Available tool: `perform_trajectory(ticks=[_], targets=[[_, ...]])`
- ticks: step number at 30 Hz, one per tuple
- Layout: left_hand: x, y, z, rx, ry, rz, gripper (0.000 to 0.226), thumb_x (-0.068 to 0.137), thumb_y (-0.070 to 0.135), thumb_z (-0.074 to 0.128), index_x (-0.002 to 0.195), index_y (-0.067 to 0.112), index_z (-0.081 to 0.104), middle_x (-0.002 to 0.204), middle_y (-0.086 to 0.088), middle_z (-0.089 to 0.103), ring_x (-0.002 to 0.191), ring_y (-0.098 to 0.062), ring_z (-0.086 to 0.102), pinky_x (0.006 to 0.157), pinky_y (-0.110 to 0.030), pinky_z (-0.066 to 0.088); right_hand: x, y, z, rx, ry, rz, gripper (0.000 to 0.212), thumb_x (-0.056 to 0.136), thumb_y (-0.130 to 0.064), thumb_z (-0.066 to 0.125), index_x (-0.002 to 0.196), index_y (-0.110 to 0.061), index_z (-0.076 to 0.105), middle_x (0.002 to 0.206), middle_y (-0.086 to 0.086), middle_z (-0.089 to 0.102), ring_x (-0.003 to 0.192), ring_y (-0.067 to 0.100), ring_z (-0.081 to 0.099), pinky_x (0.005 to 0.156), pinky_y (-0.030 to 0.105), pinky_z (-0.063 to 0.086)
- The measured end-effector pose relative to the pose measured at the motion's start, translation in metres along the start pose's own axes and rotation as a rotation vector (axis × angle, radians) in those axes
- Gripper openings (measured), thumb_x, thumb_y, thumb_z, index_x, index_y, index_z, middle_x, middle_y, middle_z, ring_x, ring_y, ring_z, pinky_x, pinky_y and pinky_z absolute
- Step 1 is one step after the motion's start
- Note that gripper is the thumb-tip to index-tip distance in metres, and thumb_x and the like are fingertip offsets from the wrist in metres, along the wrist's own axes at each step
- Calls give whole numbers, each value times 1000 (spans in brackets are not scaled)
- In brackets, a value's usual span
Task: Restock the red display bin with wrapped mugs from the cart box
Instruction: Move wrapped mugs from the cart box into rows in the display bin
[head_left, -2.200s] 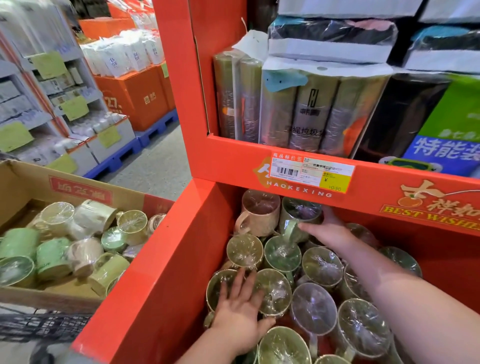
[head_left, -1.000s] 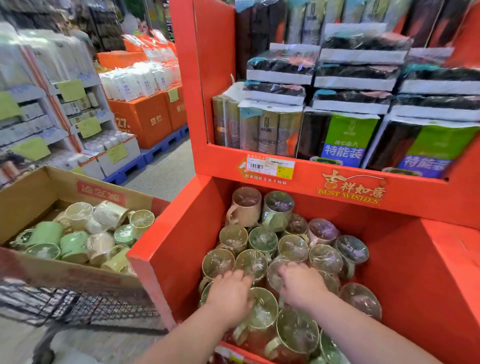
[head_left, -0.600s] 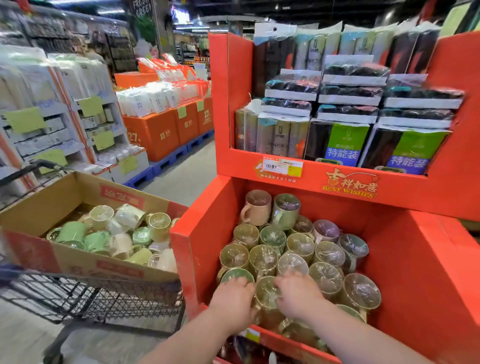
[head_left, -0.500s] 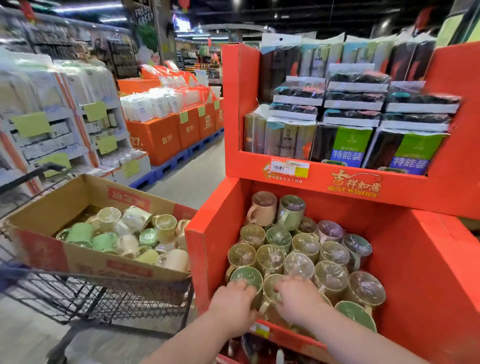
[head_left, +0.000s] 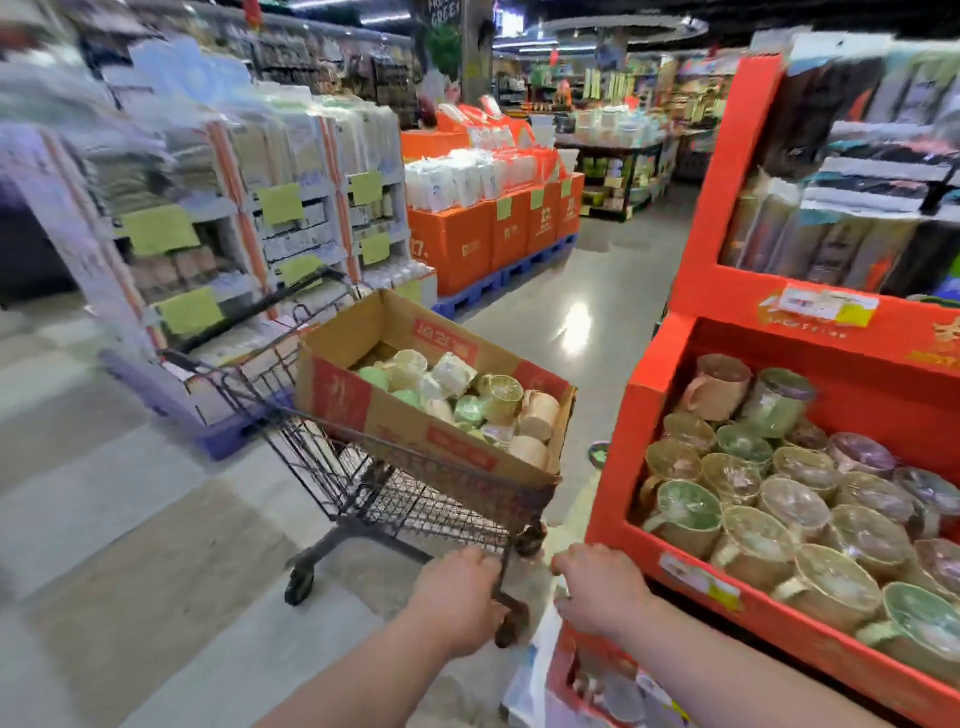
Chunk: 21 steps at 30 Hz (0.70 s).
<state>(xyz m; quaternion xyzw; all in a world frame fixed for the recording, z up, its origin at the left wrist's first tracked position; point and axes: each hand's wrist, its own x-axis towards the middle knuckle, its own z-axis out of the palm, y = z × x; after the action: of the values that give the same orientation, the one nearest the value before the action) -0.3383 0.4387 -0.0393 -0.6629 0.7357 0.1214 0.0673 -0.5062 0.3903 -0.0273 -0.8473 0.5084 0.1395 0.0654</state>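
The red display bin (head_left: 618, 441) stands at the right, packed with several wrapped mugs (head_left: 789, 499) in green, beige and pink, mouths up. To its left a cardboard box (head_left: 415, 431) lies across a wire shopping cart (head_left: 410, 504) and holds more wrapped mugs (head_left: 467, 400), tumbled loosely. My left hand (head_left: 457, 597) hangs in front of the cart's near corner, back up, fingers loosely curled with nothing in them. My right hand (head_left: 602, 587) hovers just off the bin's front left corner, also loosely curled and holding nothing.
Above the bin, the red stand's shelf (head_left: 779, 306) carries bagged goods. Orange pallet displays (head_left: 467, 244) and tall shelving (head_left: 208, 234) line the aisle's left side. Open floor (head_left: 587, 312) runs behind the cart. A lower tray of goods (head_left: 602, 686) shows beneath my right arm.
Both hands have come off the mugs and out of the bin, down to its front left corner. My view has swung left towards the cart and aisle.
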Motion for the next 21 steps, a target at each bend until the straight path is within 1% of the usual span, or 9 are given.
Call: perform_trajectory(ticks=[2,4,8,12,14,16,18,20,21], targets=[[-10,-20,1,-37,19,-33,46,92,36,47,133,17,43,138,-7,41,124,-28,43,101,-41,40,8,-20,-3,-19,2,-30,38,89,-26,45,125,-19,54,125,9,53,118,30,51,96,38,43],[-15,-36,0,-50,34,-53,46,92,36,46,134,17,42,138,-6,42,124,-28,43,98,-41,41,16,-34,-8,-27,-5,-53,38,89,-26,45,125,-18,54,125,10,53,119,30,50,96,38,41],[-15,-71,-7,-21,68,-107,44,92,37,47,132,18,43,132,-6,46,120,-26,44,96,-41,42,39,-56,-20,-35,-22,-100,31,87,-23,46,115,-15,55,121,11,54,115,31,50,92,37,41],[-12,-106,-12,-28,85,-173,41,92,33,46,129,17,44,125,-7,49,114,-27,47,90,-40,43,79,-75,-30,14,-36,-127,23,86,-24,46,105,-16,57,117,8,55,111,30,52,87,38,43],[-5,-124,-17,-39,81,-209,41,92,32,45,130,17,44,125,-7,49,115,-27,46,91,-40,42,106,-84,-35,31,-32,-153,27,87,-26,48,112,-20,57,121,6,55,114,29,51,89,37,42],[8,-140,-23,-54,72,-238,42,93,34,45,131,17,43,126,-7,47,117,-27,45,97,-42,40,133,-91,-42,50,-27,-172,35,90,-30,50,124,-24,54,128,4,54,118,27,50,95,38,42],[27,-154,-31,-60,60,-249,41,93,36,46,128,17,44,126,-7,47,117,-27,44,99,-42,39,161,-94,-49,81,-25,-172,40,91,-31,50,131,-25,51,133,3,52,121,26,49,101,39,42],[51,-165,-40,-55,53,-247,41,92,35,47,127,16,44,125,-7,48,117,-27,45,98,-42,40,187,-91,-57,90,-29,-162,40,91,-28,50,130,-25,51,131,4,53,119,26,51,99,38,42],[64,-170,-44,-52,51,-241,41,92,35,48,128,15,44,124,-7,48,116,-27,46,97,-42,41,199,-87,-60,97,-25,-159,37,90,-27,50,126,-24,54,126,4,55,115,26,53,94,37,45]])
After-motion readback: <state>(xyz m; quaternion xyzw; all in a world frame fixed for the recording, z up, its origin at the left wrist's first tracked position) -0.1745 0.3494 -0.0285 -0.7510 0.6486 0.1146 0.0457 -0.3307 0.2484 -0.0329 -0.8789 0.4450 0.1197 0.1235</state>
